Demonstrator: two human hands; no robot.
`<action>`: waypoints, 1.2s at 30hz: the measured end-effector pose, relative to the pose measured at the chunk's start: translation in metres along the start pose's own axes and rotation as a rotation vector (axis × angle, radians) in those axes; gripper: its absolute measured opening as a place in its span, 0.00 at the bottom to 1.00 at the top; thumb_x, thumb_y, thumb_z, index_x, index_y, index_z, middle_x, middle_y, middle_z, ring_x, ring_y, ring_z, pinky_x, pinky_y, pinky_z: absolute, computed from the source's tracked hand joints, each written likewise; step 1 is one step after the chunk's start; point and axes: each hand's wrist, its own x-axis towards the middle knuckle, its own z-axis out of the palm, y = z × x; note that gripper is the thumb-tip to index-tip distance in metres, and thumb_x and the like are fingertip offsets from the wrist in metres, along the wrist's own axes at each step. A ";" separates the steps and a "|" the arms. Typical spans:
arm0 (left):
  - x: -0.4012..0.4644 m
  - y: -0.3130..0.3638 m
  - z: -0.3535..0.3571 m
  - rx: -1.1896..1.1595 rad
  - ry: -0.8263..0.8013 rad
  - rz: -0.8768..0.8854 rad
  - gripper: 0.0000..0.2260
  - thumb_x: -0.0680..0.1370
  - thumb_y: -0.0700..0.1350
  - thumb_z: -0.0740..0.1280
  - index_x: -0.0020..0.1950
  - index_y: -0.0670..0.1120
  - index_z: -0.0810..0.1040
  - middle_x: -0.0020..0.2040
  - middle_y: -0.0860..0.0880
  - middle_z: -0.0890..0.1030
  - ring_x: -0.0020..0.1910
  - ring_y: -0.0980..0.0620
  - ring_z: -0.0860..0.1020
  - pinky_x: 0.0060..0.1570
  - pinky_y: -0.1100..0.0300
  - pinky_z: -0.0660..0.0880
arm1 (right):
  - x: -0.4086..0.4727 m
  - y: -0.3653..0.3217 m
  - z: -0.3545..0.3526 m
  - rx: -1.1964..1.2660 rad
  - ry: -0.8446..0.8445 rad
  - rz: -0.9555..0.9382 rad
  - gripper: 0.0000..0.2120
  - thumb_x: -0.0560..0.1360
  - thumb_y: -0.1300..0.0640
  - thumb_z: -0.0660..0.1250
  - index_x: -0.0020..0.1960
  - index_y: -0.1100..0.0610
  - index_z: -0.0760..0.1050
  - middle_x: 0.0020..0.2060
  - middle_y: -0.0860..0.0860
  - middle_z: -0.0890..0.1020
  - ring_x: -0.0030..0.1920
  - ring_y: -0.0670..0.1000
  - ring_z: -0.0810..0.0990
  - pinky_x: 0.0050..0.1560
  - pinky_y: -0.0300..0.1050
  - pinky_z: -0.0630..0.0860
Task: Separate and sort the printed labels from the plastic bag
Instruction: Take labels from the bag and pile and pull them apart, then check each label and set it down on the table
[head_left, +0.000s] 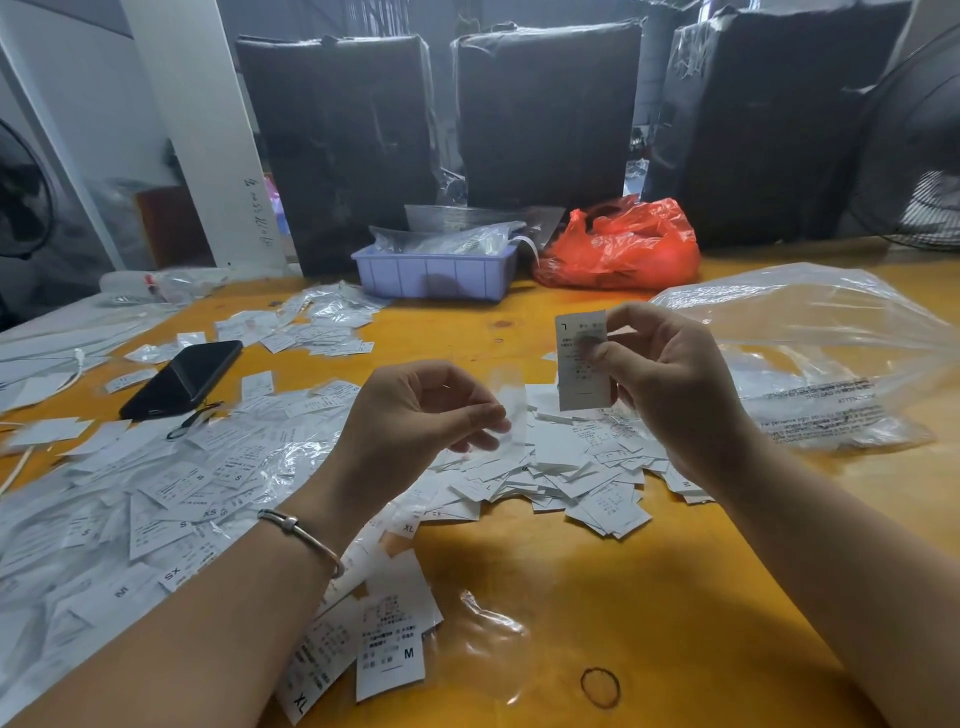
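Now, label (582, 364): upright, long axis vertical, pinched by right hand (670, 384) at its right edge.
Left hand (415, 415): pinches clear sleeve (506, 410), left of label.

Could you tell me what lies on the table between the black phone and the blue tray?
In the head view, scattered white labels lie on the table between the phone and the tray.
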 end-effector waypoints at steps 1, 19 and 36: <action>0.000 0.000 0.000 0.000 0.005 0.016 0.11 0.68 0.46 0.73 0.43 0.40 0.81 0.39 0.45 0.86 0.37 0.46 0.85 0.34 0.61 0.79 | 0.000 -0.002 0.000 -0.027 -0.010 -0.017 0.05 0.76 0.66 0.65 0.43 0.58 0.75 0.35 0.54 0.83 0.32 0.52 0.80 0.28 0.42 0.73; -0.001 0.000 0.001 0.018 0.010 0.114 0.11 0.67 0.46 0.74 0.43 0.39 0.82 0.38 0.44 0.85 0.36 0.48 0.84 0.35 0.66 0.77 | 0.000 -0.006 -0.002 -0.148 -0.020 -0.134 0.03 0.76 0.61 0.67 0.44 0.58 0.78 0.38 0.52 0.83 0.32 0.44 0.79 0.30 0.35 0.73; 0.000 -0.002 0.000 0.098 0.028 0.154 0.10 0.67 0.47 0.75 0.41 0.41 0.82 0.37 0.46 0.84 0.36 0.48 0.83 0.41 0.57 0.81 | -0.003 -0.021 -0.002 0.103 -0.201 -0.111 0.10 0.70 0.58 0.69 0.47 0.61 0.82 0.40 0.56 0.85 0.33 0.42 0.75 0.32 0.31 0.69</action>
